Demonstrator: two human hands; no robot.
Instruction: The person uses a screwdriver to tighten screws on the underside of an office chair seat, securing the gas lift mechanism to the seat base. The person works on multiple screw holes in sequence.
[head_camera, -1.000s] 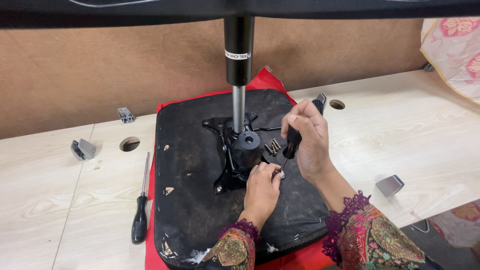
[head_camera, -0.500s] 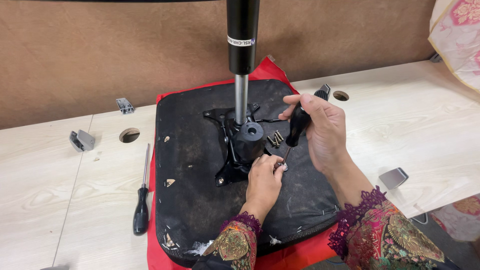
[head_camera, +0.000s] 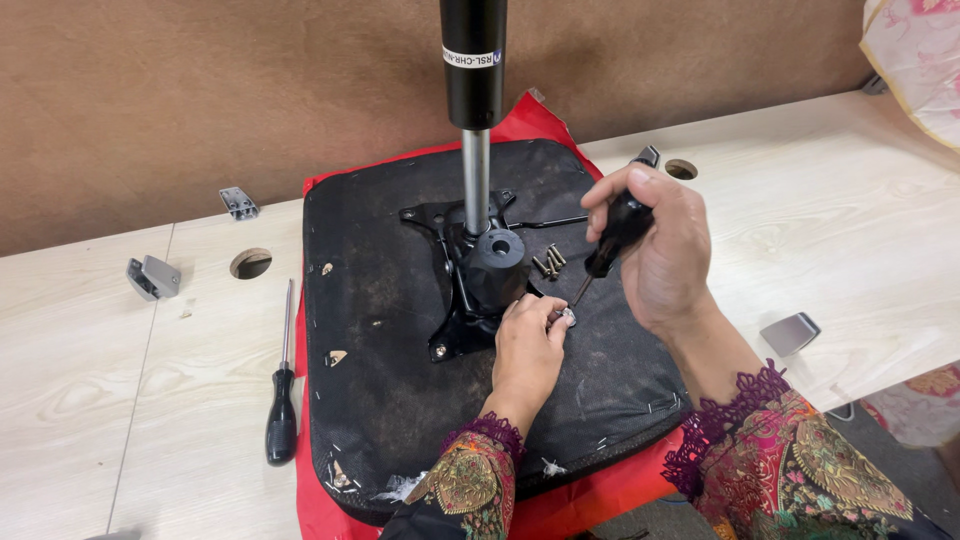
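Observation:
An upturned chair seat (head_camera: 400, 390), black underneath with a red edge, lies on the light wooden table (head_camera: 90, 400). A black metal mechanism plate (head_camera: 470, 290) with an upright gas-lift column (head_camera: 474, 80) is fixed on it. My right hand (head_camera: 655, 250) grips a black-handled screwdriver (head_camera: 612, 240), its tip slanting down to a screw at the plate's near right corner. My left hand (head_camera: 530, 350) pinches that screw between its fingertips at the tip. Several loose screws (head_camera: 548, 262) lie on the seat beside the plate.
A second black-handled screwdriver (head_camera: 282, 400) lies on the table left of the seat. Small grey metal brackets (head_camera: 152, 277) (head_camera: 238, 202) (head_camera: 790, 333) sit on the table. Round cable holes (head_camera: 250, 263) (head_camera: 680, 169) pierce the tabletop. A brown wall stands behind; flowered fabric (head_camera: 920, 60) hangs at top right.
The view has shifted slightly. Both hands stay at the plate's near right corner, the screwdriver still angled to the screw; the right hand has turned a little on the handle.

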